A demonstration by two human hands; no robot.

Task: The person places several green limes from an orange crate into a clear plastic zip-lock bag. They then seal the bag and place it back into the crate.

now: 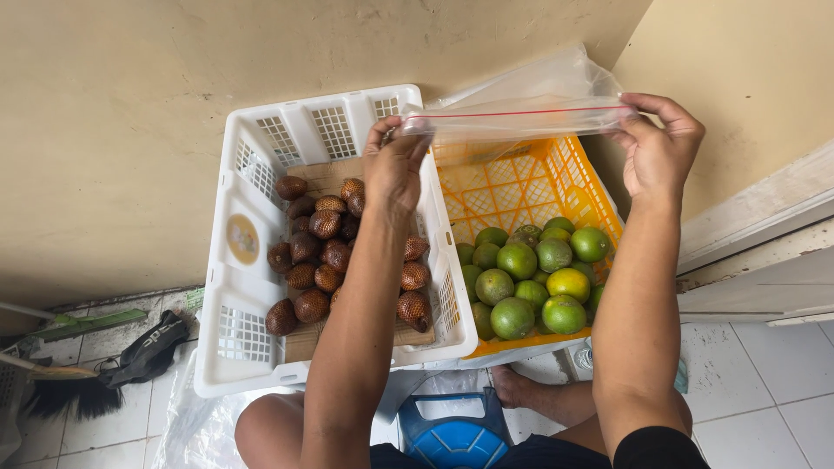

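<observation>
Head view
Bag: your clear plastic zip bag with the red seal strip hangs in the air above the orange plastic crate of green citrus fruits.
Handling: judged light, limp and slippery; take it by the stiffer seal strip.
Left grip: your left hand pinches the strip's left end.
Right grip: your right hand pinches the right end, strip taut between them.
Beside: white plastic crate of brown scaly fruits.

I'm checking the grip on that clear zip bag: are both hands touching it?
Touching. The head view shows the left hand pinching one end of the clear zip bag and the right hand pinching the other end.
</observation>
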